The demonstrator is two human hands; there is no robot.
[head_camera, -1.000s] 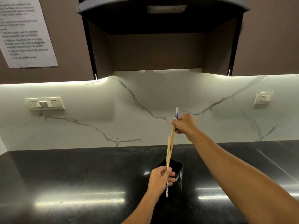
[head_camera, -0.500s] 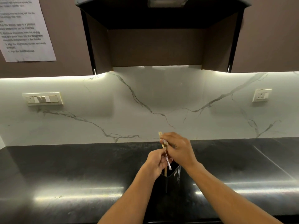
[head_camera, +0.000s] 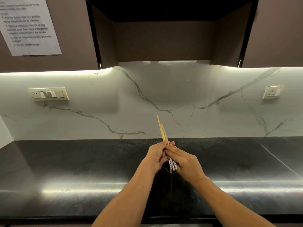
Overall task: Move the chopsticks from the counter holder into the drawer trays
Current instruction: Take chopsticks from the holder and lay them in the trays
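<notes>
The chopsticks (head_camera: 163, 133) are hidden mid-length inside the left hand (head_camera: 155, 157) and right hand (head_camera: 186, 163).

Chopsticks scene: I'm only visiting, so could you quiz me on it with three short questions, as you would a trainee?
1. True or false: the left hand and the right hand both hold the chopsticks.
2. Where does the black holder stand? A) on the dark counter, under the hands; B) in a sink; C) on a wall shelf.
3. Fill in: the chopsticks' ___ ends point down toward the holder.
Key: 1 true; 2 A; 3 patterned.
</notes>
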